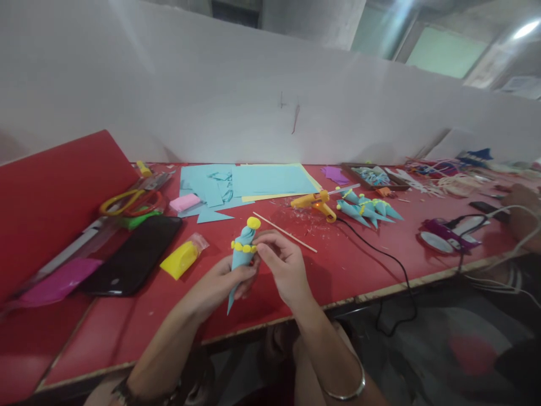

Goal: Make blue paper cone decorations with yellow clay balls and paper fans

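A light blue paper cone stands tilted, point down, over the front of the red table. It carries a row of yellow clay dots around its upper part and a larger yellow clay ball on top. My left hand is closed around the cone's lower half. At the right end of the dot row, my right hand has thumb and fingers pinched against the cone; whatever lies between the fingertips is hidden. Left of my hands lies an opened packet of yellow clay. Behind them is a thin wooden stick.
An orange glue gun trails a black cord over the front edge. Several similar blue cones lie beside it. Blue paper sheets are at the back. To the left are a black phone and scissors. Another person's arm is far right.
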`<action>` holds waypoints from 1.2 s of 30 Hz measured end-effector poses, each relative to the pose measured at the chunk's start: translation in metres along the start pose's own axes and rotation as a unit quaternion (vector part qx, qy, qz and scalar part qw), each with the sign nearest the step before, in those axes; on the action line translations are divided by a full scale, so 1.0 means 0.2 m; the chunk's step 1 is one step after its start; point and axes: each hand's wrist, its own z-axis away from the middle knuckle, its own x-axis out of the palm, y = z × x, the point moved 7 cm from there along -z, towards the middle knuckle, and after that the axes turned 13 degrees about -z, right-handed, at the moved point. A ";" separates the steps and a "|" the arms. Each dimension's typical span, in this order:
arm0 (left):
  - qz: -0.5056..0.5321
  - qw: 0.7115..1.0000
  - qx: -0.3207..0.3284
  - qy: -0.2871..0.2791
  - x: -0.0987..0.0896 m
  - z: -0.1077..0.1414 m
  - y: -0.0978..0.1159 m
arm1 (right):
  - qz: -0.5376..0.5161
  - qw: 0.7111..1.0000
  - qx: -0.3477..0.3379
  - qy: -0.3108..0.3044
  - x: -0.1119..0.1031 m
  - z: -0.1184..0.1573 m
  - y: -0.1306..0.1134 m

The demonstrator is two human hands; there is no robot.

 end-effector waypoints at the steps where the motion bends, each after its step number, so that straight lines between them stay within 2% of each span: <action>1: -0.024 1.000 -0.003 0.011 -0.01 0.00 0.00 | -0.004 1.000 -0.007 0.007 -0.01 0.00 0.00; 3: -0.092 0.995 -0.006 0.042 -0.05 -0.01 0.00 | -0.009 0.999 -0.018 0.039 -0.04 0.00 0.00; 5: -0.189 0.977 -0.008 0.100 -0.10 -0.02 -0.02 | -0.014 0.996 -0.024 0.087 -0.08 0.00 0.01; 8: -0.342 0.915 -0.014 0.211 -0.19 -0.02 -0.03 | -0.017 0.989 -0.032 0.142 -0.13 0.01 0.02; 10: -0.410 0.875 -0.030 0.255 -0.22 -0.02 -0.03 | -0.012 0.986 -0.038 0.160 -0.15 0.01 0.02; 12: -0.432 0.860 -0.049 0.268 -0.23 -0.01 -0.03 | -0.009 0.985 -0.040 0.165 -0.15 0.01 0.02; 14: -0.426 0.861 -0.058 0.273 -0.24 0.01 -0.01 | -0.009 0.986 -0.037 0.165 -0.15 0.01 0.01; 17: -0.425 0.852 -0.022 0.304 -0.29 0.07 0.08 | -0.008 0.986 -0.030 0.166 -0.15 0.01 0.01; 19: -0.472 0.818 0.023 0.329 -0.33 0.11 0.15 | -0.005 0.985 -0.028 0.169 -0.15 0.01 0.01; 20: -0.508 0.791 0.047 0.338 -0.35 0.13 0.17 | -0.003 0.985 -0.028 0.170 -0.15 0.01 0.01; 21: -0.534 0.765 0.063 0.353 -0.38 0.15 0.17 | -0.002 0.985 -0.028 0.171 -0.15 0.01 0.01; 22: -0.552 0.753 0.067 0.353 -0.41 0.16 0.15 | -0.002 0.985 -0.028 0.170 -0.15 0.01 0.02; 24: -0.539 0.751 0.064 0.376 -0.49 0.18 0.10 | -0.005 0.985 -0.026 0.168 -0.15 0.01 0.02; 25: -0.535 0.760 0.063 0.364 -0.51 0.17 0.07 | -0.006 0.986 -0.024 0.166 -0.15 0.01 0.02; 28: -0.532 0.762 0.068 0.362 -0.53 0.15 0.04 | -0.003 0.987 -0.019 0.158 -0.14 0.01 0.02; 30: -0.525 0.777 0.081 0.337 -0.50 0.11 0.06 | 0.017 0.989 -0.023 0.145 -0.12 0.01 0.01; 32: -0.491 0.813 0.112 0.291 -0.45 0.08 0.10 | 0.053 0.991 -0.035 0.116 -0.09 0.01 -0.01; 34: -0.453 0.840 0.150 0.259 -0.38 0.06 0.15 | 0.085 0.993 -0.050 0.065 -0.05 0.01 -0.02; 36: -0.436 0.847 0.177 0.248 -0.34 0.06 0.18 | 0.101 0.993 -0.059 0.011 0.00 0.01 -0.02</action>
